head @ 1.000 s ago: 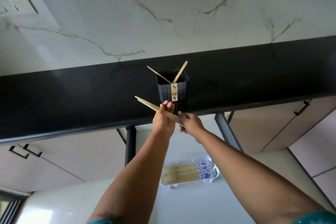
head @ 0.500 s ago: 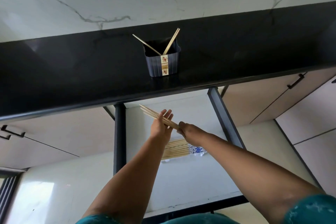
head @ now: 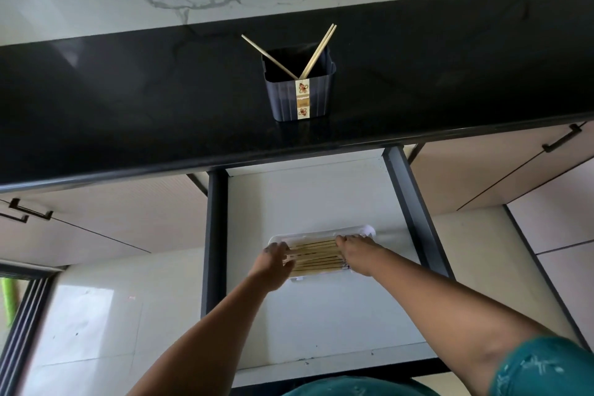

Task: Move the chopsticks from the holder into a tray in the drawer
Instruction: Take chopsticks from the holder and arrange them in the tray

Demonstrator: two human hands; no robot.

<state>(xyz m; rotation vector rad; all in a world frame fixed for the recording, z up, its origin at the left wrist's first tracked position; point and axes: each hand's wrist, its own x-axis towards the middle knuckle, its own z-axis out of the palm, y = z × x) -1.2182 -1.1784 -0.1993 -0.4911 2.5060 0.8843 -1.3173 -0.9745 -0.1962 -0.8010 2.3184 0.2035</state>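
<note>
A dark ribbed holder point(head: 300, 96) stands on the black counter point(head: 128, 100). Three wooden chopsticks lean in it, one to the left point(head: 268, 56) and a pair to the right point(head: 318, 50). Below, the drawer point(head: 321, 196) is pulled out with a clear tray point(head: 366, 230) on its white floor. Several chopsticks point(head: 316, 255) lie side by side in the tray. My left hand point(head: 273, 260) covers their left ends and my right hand point(head: 353, 249) covers their right ends, fingers curled down on the bundle. The tray's patterned end is hidden under my right hand.
Dark metal drawer rails point(head: 414, 209) run along both sides of the drawer. Beige cabinet fronts with black handles point(head: 562, 138) flank it. A marble wall rises behind the counter. The white drawer floor in front of the tray is bare.
Both hands have come down from counter height into the drawer, carrying the chopstick bundle onto the tray. My view has tilted downward. The holder keeps its three chopsticks.
</note>
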